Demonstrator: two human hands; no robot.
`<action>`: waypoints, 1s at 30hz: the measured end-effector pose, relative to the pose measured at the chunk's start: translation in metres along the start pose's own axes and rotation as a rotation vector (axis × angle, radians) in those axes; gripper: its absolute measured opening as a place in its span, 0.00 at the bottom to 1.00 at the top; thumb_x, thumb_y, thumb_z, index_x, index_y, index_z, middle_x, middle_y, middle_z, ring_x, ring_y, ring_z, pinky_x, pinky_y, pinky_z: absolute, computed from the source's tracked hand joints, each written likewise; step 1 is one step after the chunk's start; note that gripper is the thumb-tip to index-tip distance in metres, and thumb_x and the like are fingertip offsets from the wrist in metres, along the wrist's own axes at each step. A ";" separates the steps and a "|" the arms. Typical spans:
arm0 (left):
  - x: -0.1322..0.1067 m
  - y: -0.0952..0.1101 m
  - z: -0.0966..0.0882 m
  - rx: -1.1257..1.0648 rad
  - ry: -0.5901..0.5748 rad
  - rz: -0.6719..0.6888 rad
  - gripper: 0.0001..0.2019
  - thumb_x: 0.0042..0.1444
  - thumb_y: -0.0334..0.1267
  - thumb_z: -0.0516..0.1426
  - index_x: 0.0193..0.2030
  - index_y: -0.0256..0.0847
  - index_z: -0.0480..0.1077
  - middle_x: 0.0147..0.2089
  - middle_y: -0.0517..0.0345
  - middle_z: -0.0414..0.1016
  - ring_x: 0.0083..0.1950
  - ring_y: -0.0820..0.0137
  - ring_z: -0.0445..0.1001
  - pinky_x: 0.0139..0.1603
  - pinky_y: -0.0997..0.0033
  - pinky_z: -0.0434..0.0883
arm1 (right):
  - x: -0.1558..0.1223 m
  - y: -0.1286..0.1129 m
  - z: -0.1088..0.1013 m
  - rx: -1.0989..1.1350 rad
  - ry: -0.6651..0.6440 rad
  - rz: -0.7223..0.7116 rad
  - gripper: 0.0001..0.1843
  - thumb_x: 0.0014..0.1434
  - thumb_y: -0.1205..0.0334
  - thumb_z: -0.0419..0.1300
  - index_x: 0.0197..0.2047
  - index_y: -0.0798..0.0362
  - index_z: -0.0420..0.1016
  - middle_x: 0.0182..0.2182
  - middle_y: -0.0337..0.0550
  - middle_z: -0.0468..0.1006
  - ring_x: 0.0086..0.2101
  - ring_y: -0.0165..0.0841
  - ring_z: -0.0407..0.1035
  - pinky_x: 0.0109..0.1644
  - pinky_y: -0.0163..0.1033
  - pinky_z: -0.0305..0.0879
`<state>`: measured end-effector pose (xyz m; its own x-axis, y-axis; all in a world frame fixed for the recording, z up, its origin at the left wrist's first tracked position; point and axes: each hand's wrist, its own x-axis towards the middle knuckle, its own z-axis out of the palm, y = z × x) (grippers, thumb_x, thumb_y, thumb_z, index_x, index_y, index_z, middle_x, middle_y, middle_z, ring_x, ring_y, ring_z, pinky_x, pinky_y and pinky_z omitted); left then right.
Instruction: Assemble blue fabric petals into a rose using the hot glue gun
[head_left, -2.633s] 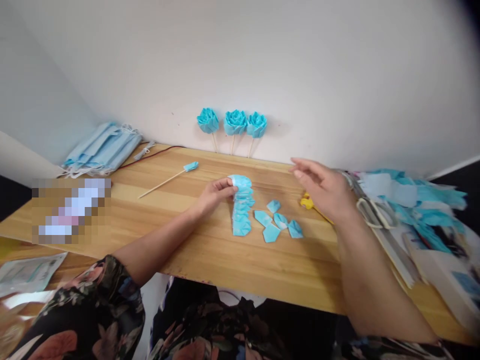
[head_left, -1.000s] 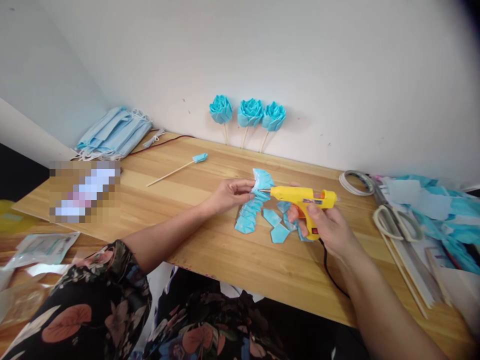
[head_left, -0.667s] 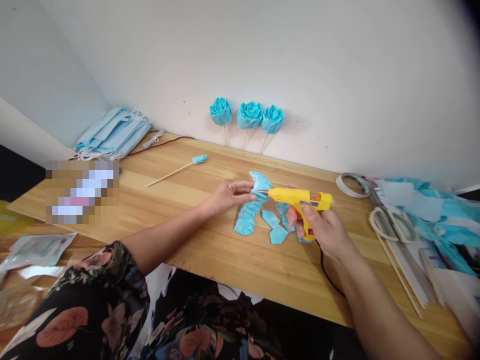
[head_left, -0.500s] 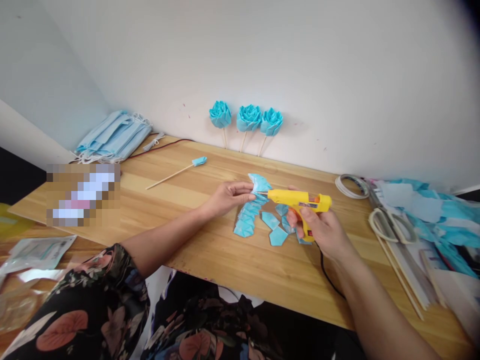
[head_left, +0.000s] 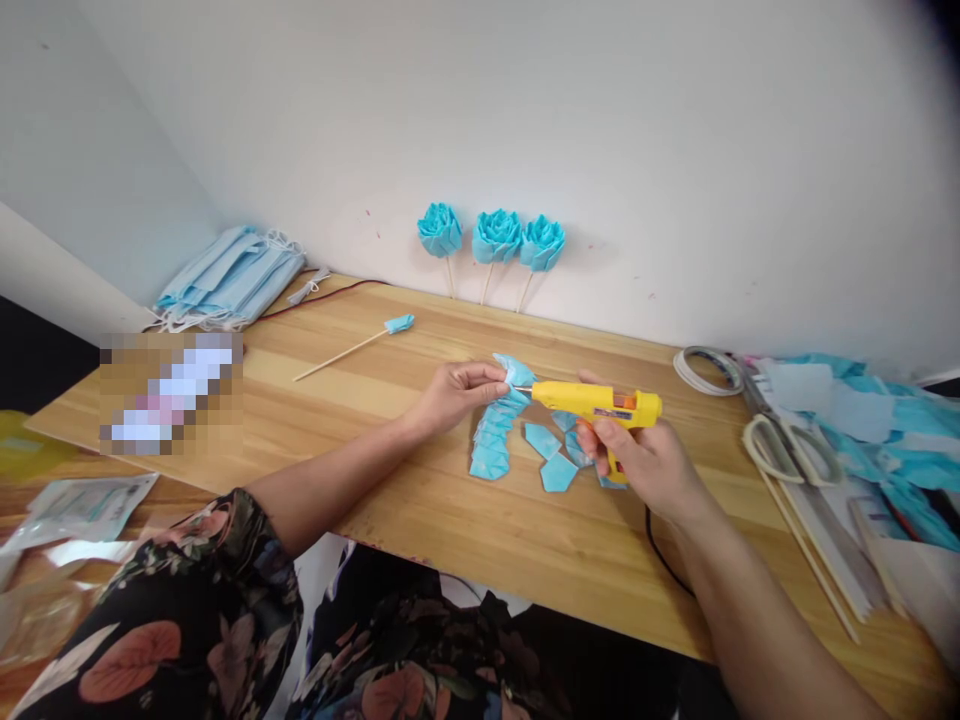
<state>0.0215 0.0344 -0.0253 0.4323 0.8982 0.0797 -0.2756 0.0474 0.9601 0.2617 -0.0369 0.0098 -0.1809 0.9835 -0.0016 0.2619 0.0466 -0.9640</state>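
We judge the petal strip (head_left: 491, 440) light, soft and easily creased, best pinched by its left edge, where our left hand (head_left: 452, 398) has thumb and fingers closed near the upper end; the stiffer glue gun (head_left: 581, 399) suits our right hand's (head_left: 654, 465) full wrap, clear of its probably hot nozzle (head_left: 525, 389). The strip lies on the table (head_left: 435, 510), bright blue, overlapping, slightly curved.
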 end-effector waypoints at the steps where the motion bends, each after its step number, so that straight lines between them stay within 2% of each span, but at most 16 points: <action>1: 0.000 -0.001 0.000 0.000 0.013 -0.003 0.14 0.46 0.44 0.68 0.35 0.36 0.78 0.33 0.57 0.79 0.36 0.73 0.76 0.43 0.71 0.70 | 0.000 0.000 0.000 -0.025 0.009 0.004 0.27 0.63 0.46 0.57 0.59 0.55 0.70 0.24 0.37 0.69 0.21 0.28 0.63 0.21 0.33 0.64; 6: 0.000 -0.001 0.002 -0.044 0.086 -0.011 0.15 0.44 0.43 0.69 0.34 0.36 0.76 0.32 0.59 0.78 0.34 0.74 0.74 0.40 0.73 0.70 | -0.003 0.002 -0.003 -0.209 -0.008 -0.050 0.38 0.62 0.48 0.57 0.71 0.54 0.55 0.27 0.39 0.75 0.20 0.29 0.64 0.23 0.36 0.66; 9: 0.001 0.002 0.001 -0.115 0.161 -0.007 0.15 0.44 0.44 0.69 0.33 0.35 0.73 0.30 0.61 0.76 0.30 0.77 0.72 0.34 0.76 0.68 | -0.005 -0.002 -0.013 -0.396 0.007 -0.137 0.42 0.64 0.46 0.54 0.74 0.53 0.44 0.33 0.43 0.79 0.28 0.35 0.72 0.31 0.40 0.70; 11: 0.002 0.003 -0.001 -0.185 0.210 -0.033 0.16 0.45 0.45 0.68 0.33 0.36 0.71 0.27 0.63 0.74 0.26 0.78 0.70 0.31 0.76 0.67 | -0.006 -0.007 -0.024 -0.658 0.118 -0.138 0.42 0.64 0.45 0.53 0.74 0.52 0.42 0.37 0.48 0.81 0.34 0.42 0.75 0.37 0.44 0.70; 13: 0.003 0.005 -0.003 -0.251 0.224 -0.065 0.16 0.46 0.45 0.68 0.34 0.37 0.70 0.27 0.64 0.73 0.25 0.76 0.70 0.30 0.74 0.68 | -0.004 -0.011 -0.038 -1.014 0.232 -0.046 0.43 0.64 0.45 0.53 0.74 0.56 0.44 0.40 0.56 0.81 0.37 0.50 0.76 0.36 0.49 0.69; 15: 0.003 0.006 -0.004 -0.293 0.215 -0.086 0.17 0.45 0.44 0.68 0.35 0.37 0.69 0.26 0.63 0.73 0.26 0.75 0.71 0.30 0.74 0.69 | -0.003 -0.011 -0.053 -1.293 0.231 0.052 0.41 0.64 0.49 0.52 0.73 0.62 0.45 0.46 0.65 0.79 0.41 0.55 0.76 0.36 0.51 0.69; 17: 0.003 0.007 -0.003 -0.321 0.207 -0.103 0.17 0.43 0.43 0.69 0.34 0.36 0.70 0.26 0.63 0.73 0.26 0.75 0.72 0.30 0.74 0.69 | -0.003 -0.006 -0.068 -1.427 0.156 0.087 0.39 0.64 0.58 0.51 0.73 0.64 0.43 0.55 0.71 0.72 0.50 0.55 0.72 0.42 0.52 0.70; 20: 0.002 0.008 0.000 -0.369 0.200 -0.132 0.18 0.41 0.43 0.71 0.33 0.36 0.72 0.26 0.61 0.74 0.26 0.74 0.73 0.31 0.72 0.71 | -0.008 0.010 -0.088 -1.465 0.096 0.141 0.40 0.64 0.62 0.50 0.74 0.63 0.39 0.62 0.70 0.66 0.57 0.54 0.67 0.51 0.54 0.68; 22: 0.002 0.007 0.001 -0.394 0.197 -0.139 0.17 0.40 0.43 0.71 0.32 0.35 0.72 0.26 0.60 0.75 0.27 0.72 0.74 0.33 0.70 0.72 | -0.011 0.020 -0.101 -1.432 0.026 0.129 0.39 0.65 0.62 0.48 0.74 0.64 0.39 0.65 0.67 0.62 0.60 0.51 0.64 0.58 0.51 0.65; 26: 0.002 0.005 0.001 -0.398 0.176 -0.137 0.16 0.42 0.43 0.71 0.31 0.35 0.73 0.28 0.58 0.77 0.29 0.71 0.76 0.35 0.69 0.73 | -0.015 0.020 -0.118 -1.356 -0.078 0.096 0.38 0.62 0.61 0.53 0.72 0.64 0.49 0.65 0.63 0.62 0.64 0.49 0.59 0.66 0.48 0.56; 28: 0.001 0.005 0.001 -0.390 0.160 -0.133 0.16 0.43 0.43 0.70 0.32 0.35 0.74 0.29 0.58 0.77 0.30 0.71 0.76 0.35 0.69 0.73 | -0.014 0.007 -0.113 -1.315 -0.048 0.019 0.37 0.60 0.58 0.57 0.70 0.60 0.55 0.65 0.61 0.63 0.64 0.50 0.58 0.67 0.52 0.55; 30: 0.001 0.005 0.000 -0.377 0.154 -0.133 0.16 0.44 0.44 0.70 0.32 0.35 0.74 0.29 0.57 0.77 0.30 0.72 0.75 0.35 0.70 0.73 | -0.009 -0.010 -0.093 -1.167 0.068 -0.006 0.36 0.62 0.54 0.56 0.71 0.53 0.54 0.60 0.59 0.71 0.58 0.51 0.66 0.61 0.57 0.62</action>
<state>0.0206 0.0355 -0.0201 0.3600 0.9268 -0.1065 -0.5331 0.2980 0.7918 0.3494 -0.0299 0.0442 -0.1432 0.9884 0.0504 0.9797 0.1488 -0.1346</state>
